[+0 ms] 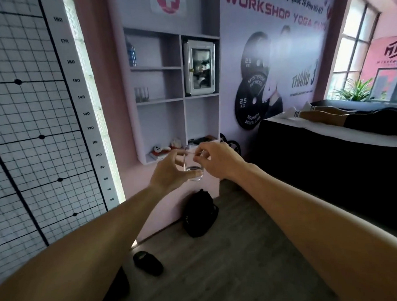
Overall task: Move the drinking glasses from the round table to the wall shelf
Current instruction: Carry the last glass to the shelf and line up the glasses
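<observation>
Big wall shelf [177, 99] straight ahead, lilac, split into open compartments. Glass-door cabinet [200, 68] filling the upper right compartment, water bottle [131, 54] up in the top left one. Black bag [201, 214] slumped on the floor under the shelf's lower right corner. Couple of glasses [142, 94] already parked at the left edge of the middle left compartment. Out front, held in the air below the shelf's bottom edge: drinking glass [193, 164], upright, clear. Left hand [171, 170] wrapped round its side and base, right hand [216, 161] pinching the rim.
</observation>
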`<state>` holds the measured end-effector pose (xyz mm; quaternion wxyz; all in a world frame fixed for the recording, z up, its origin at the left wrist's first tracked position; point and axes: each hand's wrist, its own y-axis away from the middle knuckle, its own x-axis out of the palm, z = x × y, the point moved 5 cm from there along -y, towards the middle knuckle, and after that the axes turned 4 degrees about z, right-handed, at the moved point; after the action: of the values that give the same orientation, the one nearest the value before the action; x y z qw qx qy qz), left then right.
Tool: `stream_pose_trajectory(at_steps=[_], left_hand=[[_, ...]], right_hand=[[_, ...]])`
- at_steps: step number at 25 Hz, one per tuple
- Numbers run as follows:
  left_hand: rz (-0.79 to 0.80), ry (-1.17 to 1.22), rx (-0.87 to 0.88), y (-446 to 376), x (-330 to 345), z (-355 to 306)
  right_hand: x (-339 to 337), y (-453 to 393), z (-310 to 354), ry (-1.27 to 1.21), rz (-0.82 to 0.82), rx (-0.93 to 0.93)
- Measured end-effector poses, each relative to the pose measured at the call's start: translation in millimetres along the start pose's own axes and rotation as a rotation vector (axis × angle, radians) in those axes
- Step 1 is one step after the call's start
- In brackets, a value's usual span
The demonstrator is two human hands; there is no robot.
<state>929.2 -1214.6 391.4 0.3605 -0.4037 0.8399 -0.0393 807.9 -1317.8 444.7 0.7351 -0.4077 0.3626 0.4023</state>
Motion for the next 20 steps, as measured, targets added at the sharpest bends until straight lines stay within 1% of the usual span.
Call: stream_pose_trajectory(at_steps=[4, 10, 17, 20], left_hand=[[-0.063, 0.004, -0.012, -75.1, 29.4, 7.8], [-0.029, -0.013, -0.033, -163.6, 68.2, 37.7], [-0.041, -0.044, -0.063, -268.3, 99.2, 100.1], [-0.034, -0.055, -0.042, -331.1, 104.6, 127.7]], right_hand=[[-5.7, -68.7, -54.7, -0.040, -0.014, -0.008], [9.2, -143.8, -122.1, -0.086, -0.003, -0.028], [47.5, -245.1, -184.7, -0.138, 0.007, -0.042], [60.8, -308.2, -209.3, -0.127, 0.008, -0.047]])
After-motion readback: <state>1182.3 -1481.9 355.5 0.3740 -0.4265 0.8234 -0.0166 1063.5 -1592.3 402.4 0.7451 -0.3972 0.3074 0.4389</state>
